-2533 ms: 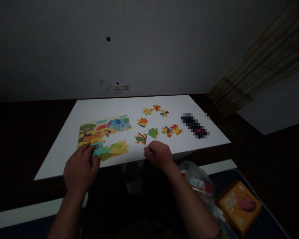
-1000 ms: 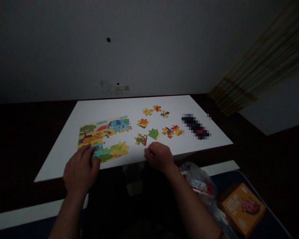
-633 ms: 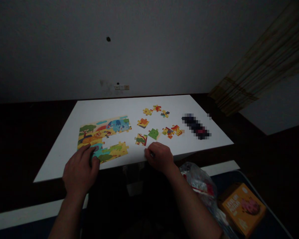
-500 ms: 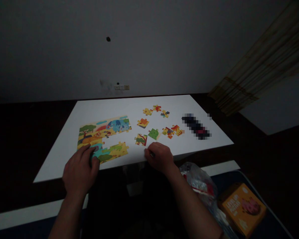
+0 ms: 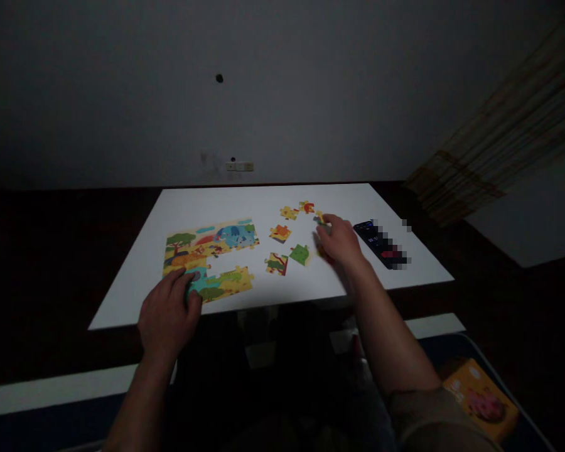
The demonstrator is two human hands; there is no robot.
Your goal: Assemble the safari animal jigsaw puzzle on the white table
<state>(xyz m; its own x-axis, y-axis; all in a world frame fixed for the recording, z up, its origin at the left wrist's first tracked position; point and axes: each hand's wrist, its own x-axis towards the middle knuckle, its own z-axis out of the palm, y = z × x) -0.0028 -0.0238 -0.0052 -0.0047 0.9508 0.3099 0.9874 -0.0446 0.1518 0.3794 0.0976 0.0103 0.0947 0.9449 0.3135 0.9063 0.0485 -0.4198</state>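
Yellow-and-blue jigsaw: one partly joined puzzle (image 5: 200, 250), flat on the table's left half, with a gap opening on its right side.
Loose pieces: six can be counted to its right: a yellow piece (image 5: 289, 213), a red-arch piece (image 5: 306, 207), an orange piece (image 5: 281, 233), a green piece (image 5: 300, 254), a tree piece (image 5: 277, 263) and a far-right piece (image 5: 319, 217). A red-and-yellow patch (image 5: 324, 255) shows below the right hand, too covered to count.
Hands: two. The left hand (image 5: 169, 314) lies over the puzzle's near left corner, fingers loosely spread, thumb apart. The right hand (image 5: 341, 242) has its fingertips at the far-right piece; whether they pinch it cannot be told.
Phone: one black phone (image 5: 375, 241), right of the right hand, partly pixelated, with lit digits.
Box: one orange box (image 5: 483, 402), low at the right on a dark blue surface.
Surface: one white table (image 5: 207, 204), smooth, near the wall.
Room: dim; grey wall (image 5: 311, 81) with a dark hole (image 5: 219, 78) and a socket strip (image 5: 240, 166); patterned curtain (image 5: 471, 169) at the right.
Changed since half a second ago: the right hand has left the table's near edge, beside the tree piece, for the far-right piece; the left hand has stayed on the puzzle.
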